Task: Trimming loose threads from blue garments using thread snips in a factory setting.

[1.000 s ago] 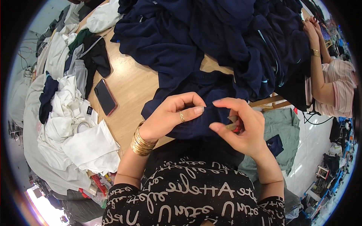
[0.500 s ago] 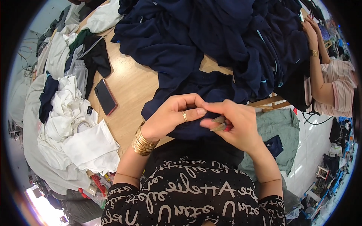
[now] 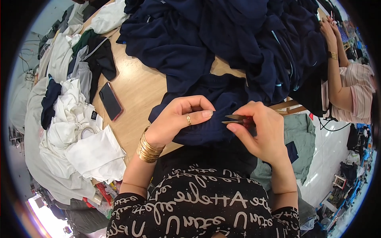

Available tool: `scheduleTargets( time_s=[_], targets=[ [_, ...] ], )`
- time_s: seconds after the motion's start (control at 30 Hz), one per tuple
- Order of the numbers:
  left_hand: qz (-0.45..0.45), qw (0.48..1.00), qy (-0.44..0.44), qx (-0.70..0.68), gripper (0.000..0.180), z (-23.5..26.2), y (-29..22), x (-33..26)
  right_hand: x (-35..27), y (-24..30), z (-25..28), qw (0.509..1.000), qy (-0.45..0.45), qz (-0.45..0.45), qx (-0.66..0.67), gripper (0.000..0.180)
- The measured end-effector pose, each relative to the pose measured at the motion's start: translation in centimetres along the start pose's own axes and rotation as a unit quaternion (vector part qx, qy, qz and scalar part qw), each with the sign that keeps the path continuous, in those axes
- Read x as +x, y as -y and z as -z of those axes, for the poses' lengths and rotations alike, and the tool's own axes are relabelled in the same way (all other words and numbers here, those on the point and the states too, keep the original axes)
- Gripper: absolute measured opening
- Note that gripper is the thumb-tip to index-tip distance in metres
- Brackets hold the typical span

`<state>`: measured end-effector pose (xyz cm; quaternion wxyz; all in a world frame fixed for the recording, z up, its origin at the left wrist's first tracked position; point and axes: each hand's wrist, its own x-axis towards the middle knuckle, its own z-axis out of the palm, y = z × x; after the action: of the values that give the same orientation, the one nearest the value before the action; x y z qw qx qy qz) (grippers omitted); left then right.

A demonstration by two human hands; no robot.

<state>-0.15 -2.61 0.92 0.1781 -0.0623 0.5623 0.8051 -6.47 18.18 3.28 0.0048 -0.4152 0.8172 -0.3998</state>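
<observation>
My right hand (image 3: 262, 129) grips thread snips (image 3: 239, 119), their two pointed blades parted and aimed left. Across a small gap, my left hand (image 3: 184, 117) has its thumb and forefinger bent together in a pinch; anything between them is too small to make out. Beneath both hands a navy garment (image 3: 204, 133) lies bunched at the table's near edge, its waistband-like gathered part toward the far side. The snips' handles are mostly hidden inside my right palm.
A large heap of navy garments (image 3: 170, 43) covers the far table (image 3: 139, 81). A phone (image 3: 111, 102) lies left, beside piled white cloth (image 3: 71, 115). At right, another person's hands (image 3: 328, 31) work near the heap. Grey-green cloth (image 3: 301, 135) lies below on the right.
My hands have drawn apart; the right one moved right and turned the snips so the blades now point at my left hand. The other person's hands shifted slightly.
</observation>
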Motion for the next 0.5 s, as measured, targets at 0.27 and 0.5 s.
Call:
scheduleTargets(
  time_s=[0.27,0.5],
  targets=[
    [-0.004,1.0,-0.003,0.017,0.013,0.0,0.1,0.1,0.2,0.3,-0.3,0.995,-0.017,0.065,-0.074,0.022],
    [-0.027,0.999,-0.018,0.025,0.012,-0.1,0.1,0.1,0.3,1.7,0.9,0.999,0.002,0.0,0.039,0.019]
  ],
)
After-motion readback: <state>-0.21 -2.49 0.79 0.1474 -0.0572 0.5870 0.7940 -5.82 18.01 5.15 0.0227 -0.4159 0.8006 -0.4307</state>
